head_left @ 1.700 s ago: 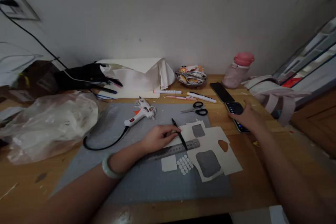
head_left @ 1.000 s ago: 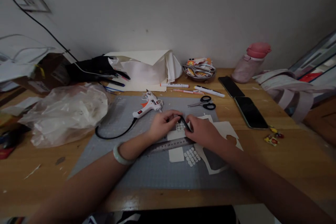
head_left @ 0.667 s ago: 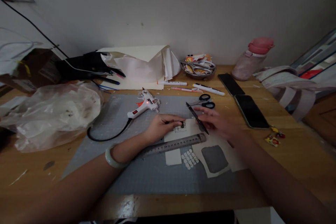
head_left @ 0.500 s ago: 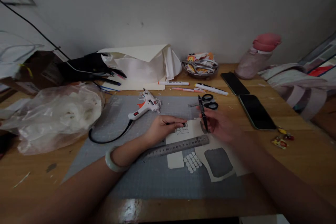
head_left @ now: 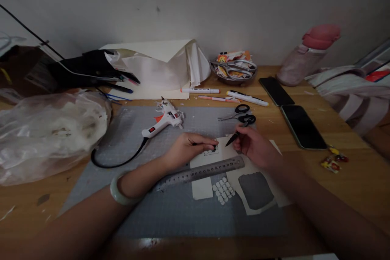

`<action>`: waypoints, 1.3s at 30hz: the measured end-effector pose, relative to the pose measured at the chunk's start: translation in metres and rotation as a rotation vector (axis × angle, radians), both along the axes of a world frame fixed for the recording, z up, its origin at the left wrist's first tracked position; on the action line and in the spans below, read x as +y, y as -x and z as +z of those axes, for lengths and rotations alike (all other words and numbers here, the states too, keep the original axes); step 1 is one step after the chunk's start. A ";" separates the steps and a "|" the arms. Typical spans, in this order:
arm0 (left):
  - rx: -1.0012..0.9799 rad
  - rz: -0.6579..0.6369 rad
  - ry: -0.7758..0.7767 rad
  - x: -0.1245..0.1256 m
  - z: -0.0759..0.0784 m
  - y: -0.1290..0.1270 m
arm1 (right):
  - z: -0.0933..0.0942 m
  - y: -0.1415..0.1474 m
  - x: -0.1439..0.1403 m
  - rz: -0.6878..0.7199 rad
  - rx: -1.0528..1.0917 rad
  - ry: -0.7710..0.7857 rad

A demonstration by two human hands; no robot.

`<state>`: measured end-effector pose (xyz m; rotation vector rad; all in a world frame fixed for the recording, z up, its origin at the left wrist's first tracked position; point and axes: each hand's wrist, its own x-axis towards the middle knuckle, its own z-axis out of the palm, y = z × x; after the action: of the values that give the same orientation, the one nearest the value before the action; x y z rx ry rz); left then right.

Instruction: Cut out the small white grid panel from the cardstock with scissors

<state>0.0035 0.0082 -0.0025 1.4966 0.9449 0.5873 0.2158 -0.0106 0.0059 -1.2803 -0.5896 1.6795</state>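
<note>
My left hand (head_left: pixel 187 149) is closed in a pinch over a sheet of white paper (head_left: pixel 226 151); between thumb and fingertips sits a small black piece (head_left: pixel 215 147), too small to name surely. A drawn grid of rounded shapes on the paper is partly covered by those fingers. To the right, my right hand (head_left: pixel 256 147) grips a black pen (head_left: pixel 232 139), its tip pointing down and left, just above the paper. A steel ruler (head_left: pixel 204 172) lies slanted across the paper below both hands. Nearer me are a cluster of white rounded pieces (head_left: pixel 224 190) and a grey patch (head_left: pixel 256 189) on cut paper.
On the grey cutting mat (head_left: pixel 128 130) lies a glue gun (head_left: pixel 163 124). Black-handled scissors (head_left: pixel 247 118) lie beyond my right hand. Markers (head_left: pixel 247 98), a bowl (head_left: pixel 233 79), two phones (head_left: pixel 303 126), a pink-lidded bottle (head_left: pixel 301 63) and a plastic bag (head_left: pixel 55 134) surround the mat.
The pen in my right hand has tilted from nearly upright to slanting, its tip now down and left. My left hand stays at the drawn grid. The view has shifted slightly.
</note>
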 end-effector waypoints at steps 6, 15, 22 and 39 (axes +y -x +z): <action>0.012 0.005 -0.030 0.001 -0.002 -0.001 | -0.003 0.003 -0.005 0.086 -0.150 -0.096; -0.019 0.017 0.049 0.001 0.004 -0.001 | -0.010 0.002 -0.009 0.173 -0.279 -0.165; -0.016 0.018 0.043 0.001 0.001 -0.001 | -0.005 0.003 -0.010 0.136 -0.337 -0.175; -0.054 0.017 0.037 0.001 0.001 -0.003 | -0.003 0.006 -0.012 -0.007 -0.254 -0.324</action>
<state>0.0065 0.0092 -0.0013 1.4340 0.9223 0.6164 0.2101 -0.0226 0.0025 -1.2597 -0.9648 1.3556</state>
